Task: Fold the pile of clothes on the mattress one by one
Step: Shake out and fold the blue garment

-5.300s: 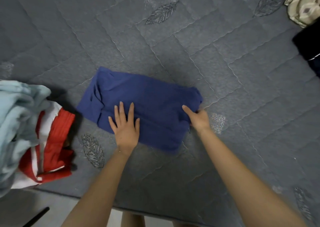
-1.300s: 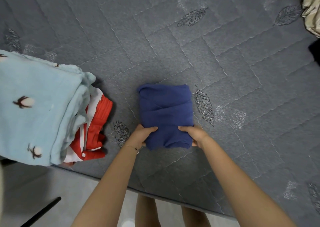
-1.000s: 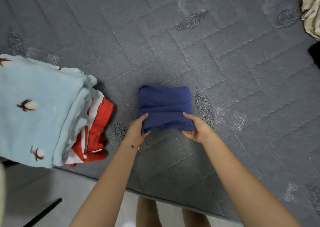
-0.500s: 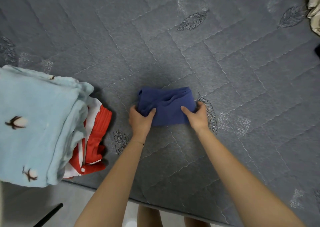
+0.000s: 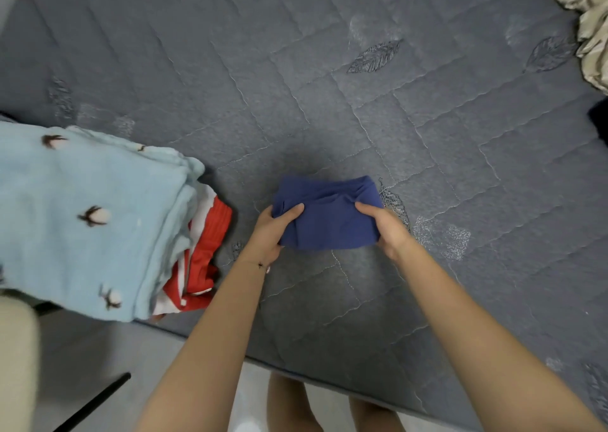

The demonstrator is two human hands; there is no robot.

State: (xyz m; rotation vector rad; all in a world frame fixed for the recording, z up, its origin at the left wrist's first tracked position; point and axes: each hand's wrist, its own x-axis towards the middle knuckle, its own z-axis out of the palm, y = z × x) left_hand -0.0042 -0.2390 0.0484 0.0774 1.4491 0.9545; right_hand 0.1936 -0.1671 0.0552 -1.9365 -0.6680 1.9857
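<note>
Now both hands — left hand (image 5: 268,234), right hand (image 5: 388,231) — grip a soft, compact navy bundle (image 5: 329,217) on the quilted mattress (image 5: 427,135).

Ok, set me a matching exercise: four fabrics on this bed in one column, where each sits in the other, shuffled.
Things
1. navy folded garment
2. light blue printed fabric
3. red and white garment
4. beige crumpled cloth

Places
A. top right corner of the view
B. peeking out from under the light blue fabric, near the edge of the mattress
C. gripped between the left hand and the right hand
D. on top of the stack at the left

Pairs: 1-C, 2-D, 3-B, 4-A
</note>
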